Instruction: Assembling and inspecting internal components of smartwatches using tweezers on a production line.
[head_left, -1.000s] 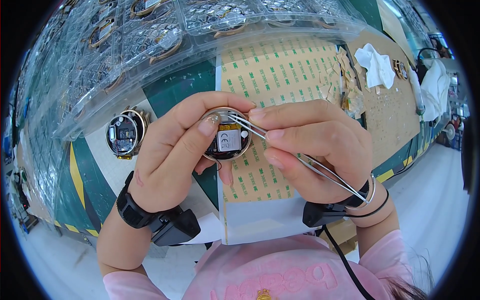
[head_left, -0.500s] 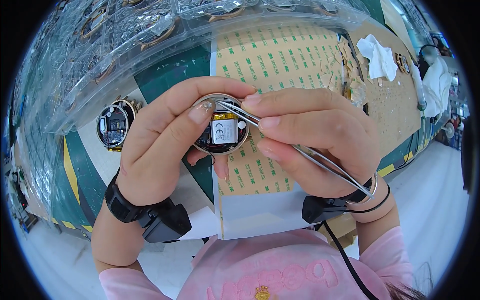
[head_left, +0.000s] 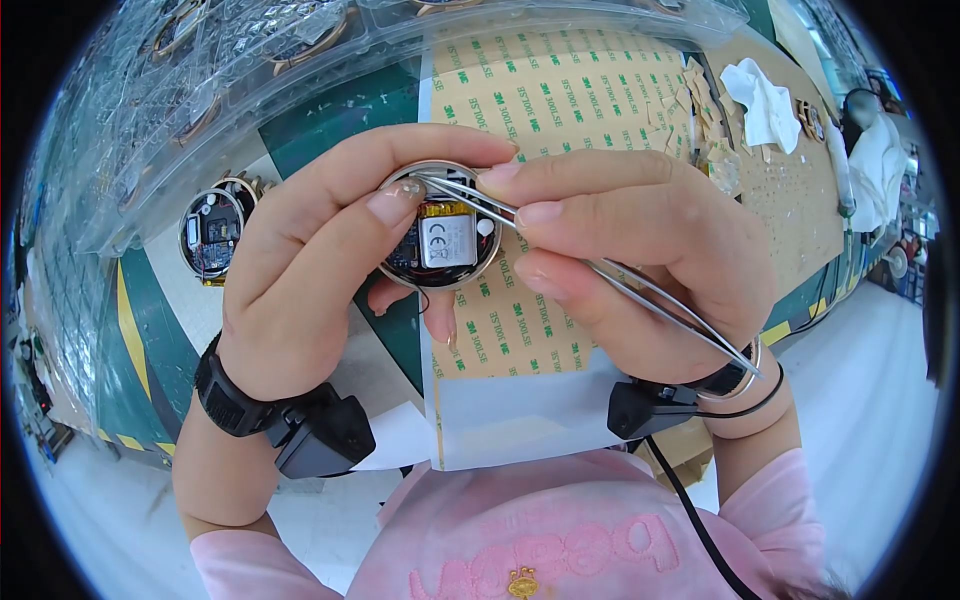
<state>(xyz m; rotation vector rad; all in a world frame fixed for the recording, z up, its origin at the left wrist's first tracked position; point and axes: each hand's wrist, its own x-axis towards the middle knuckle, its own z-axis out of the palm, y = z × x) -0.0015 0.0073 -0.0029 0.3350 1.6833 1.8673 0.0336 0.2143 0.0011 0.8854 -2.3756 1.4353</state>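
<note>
Change: tips of the tweezers [head_left: 480, 204] have slid left along the inside of the far rim of the round open watch unit [head_left: 440, 225] and now sit right by the left thumb; the whole view has shifted too, so part of that travel is head motion
Meaning: work point is now tight against the thumb — I'd call it fine work at the rim, with the silver battery [head_left: 449, 243] clear of the tips
Watch unit: in the left hand, over the left edge of the tan sheet, inner side facing up
Left hand [head_left: 310, 240]: closed round the case, index finger along the far rim, thumb on the left rim, other fingers showing below
Right hand [head_left: 670, 230]: tweezers pinched between thumb and fingers, legs narrowing to the tips; can't tell if anything is between them
Worktop [head_left: 340, 115]: green, striped tape along the near edge
Tan sheet [head_left: 570, 95]: green-printed, middle of the worktop, pale lower part reaching the near edge
Second unit [head_left: 213, 235]: open like the first, on pale paper toward the left edge
Clear trays [head_left: 290, 105]: stacked over the far left corner, ring-shaped parts inside
Brown board [head_left: 790, 200]: toward the right edge, white cloth [head_left: 760, 105] on its far part, torn tan scraps along its left side
Room: pale floor [head_left: 850, 430] beyond the near right corner — background at the rim too distorted to read
</note>
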